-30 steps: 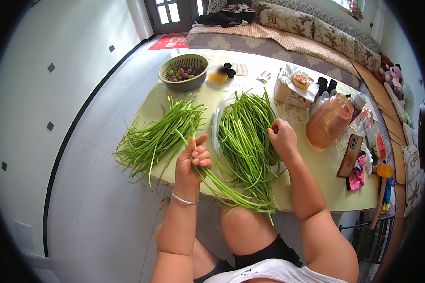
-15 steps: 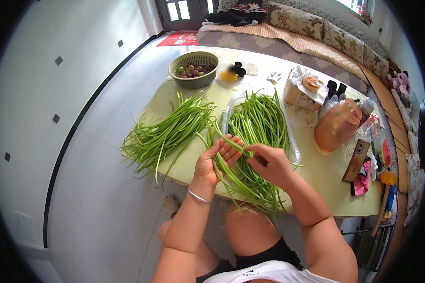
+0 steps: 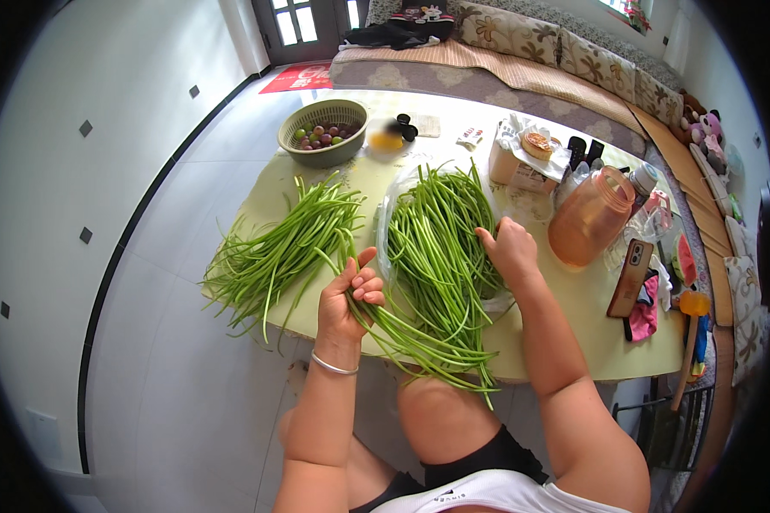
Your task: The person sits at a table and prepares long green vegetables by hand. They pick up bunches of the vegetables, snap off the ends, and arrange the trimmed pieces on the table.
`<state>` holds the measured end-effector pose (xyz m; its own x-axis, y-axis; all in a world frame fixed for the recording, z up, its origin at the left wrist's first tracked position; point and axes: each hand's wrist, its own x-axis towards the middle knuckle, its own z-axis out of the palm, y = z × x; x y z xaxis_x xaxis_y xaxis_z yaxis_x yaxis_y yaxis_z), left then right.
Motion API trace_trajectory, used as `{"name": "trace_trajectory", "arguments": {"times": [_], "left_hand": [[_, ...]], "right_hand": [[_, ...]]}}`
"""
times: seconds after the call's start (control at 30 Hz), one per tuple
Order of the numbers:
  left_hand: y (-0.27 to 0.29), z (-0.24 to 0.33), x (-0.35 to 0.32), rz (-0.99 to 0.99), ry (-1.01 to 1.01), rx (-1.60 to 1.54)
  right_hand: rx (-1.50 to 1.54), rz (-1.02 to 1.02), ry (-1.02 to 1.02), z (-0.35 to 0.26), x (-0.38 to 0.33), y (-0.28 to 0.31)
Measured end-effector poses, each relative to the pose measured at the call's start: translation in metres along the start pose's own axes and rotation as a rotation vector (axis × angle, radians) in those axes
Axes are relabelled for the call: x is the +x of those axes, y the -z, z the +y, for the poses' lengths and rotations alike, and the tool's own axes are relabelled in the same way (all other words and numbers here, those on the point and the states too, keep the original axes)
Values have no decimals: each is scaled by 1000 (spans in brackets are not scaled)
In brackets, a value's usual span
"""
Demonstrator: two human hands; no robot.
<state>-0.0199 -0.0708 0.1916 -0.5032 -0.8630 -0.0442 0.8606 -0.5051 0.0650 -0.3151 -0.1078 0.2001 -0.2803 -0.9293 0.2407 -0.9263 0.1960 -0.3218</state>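
Observation:
My left hand (image 3: 349,299) is closed round a thin bunch of long green vegetable stalks (image 3: 411,336), whose lower ends trail right across the front of the larger pile. That pile of green stalks (image 3: 441,231) lies on a clear plastic bag (image 3: 385,231) in front of me. At its right edge is my right hand (image 3: 512,250), fingers curled and thumb against the stalks; whether anything is pinched there is hidden. A second heap of stalks (image 3: 287,252) lies to the left, its ends hanging over the table edge.
On the table (image 3: 565,350), a colander of grapes (image 3: 351,147) stands at the back left. Toward the right are a tissue box (image 3: 518,167) with a round pastry (image 3: 536,145) on top, an orange-tinted jug (image 3: 592,218), a bottle (image 3: 643,179) and a phone (image 3: 630,278).
My right hand has left the bunch and moved right to the larger pile's edge. My left hand has shifted left and its fingers have curled round the bunch. The view has shifted slightly.

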Motion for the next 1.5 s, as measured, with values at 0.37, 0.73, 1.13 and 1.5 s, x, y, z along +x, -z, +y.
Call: {"name": "trace_trajectory", "arguments": {"times": [0.37, 0.73, 1.13, 1.5], "left_hand": [[5, -7, 4, 87, -3, 105], [8, -13, 8, 116, -55, 178], [9, -10, 7, 110, -177, 163], [8, -13, 8, 25, -117, 150]], "right_hand": [[970, 23, 31, -2, -3, -2], [662, -62, 619, -70, -73, 35], [472, -236, 938, -74, -74, 36], [476, -321, 828, -76, -82, 26]]}}
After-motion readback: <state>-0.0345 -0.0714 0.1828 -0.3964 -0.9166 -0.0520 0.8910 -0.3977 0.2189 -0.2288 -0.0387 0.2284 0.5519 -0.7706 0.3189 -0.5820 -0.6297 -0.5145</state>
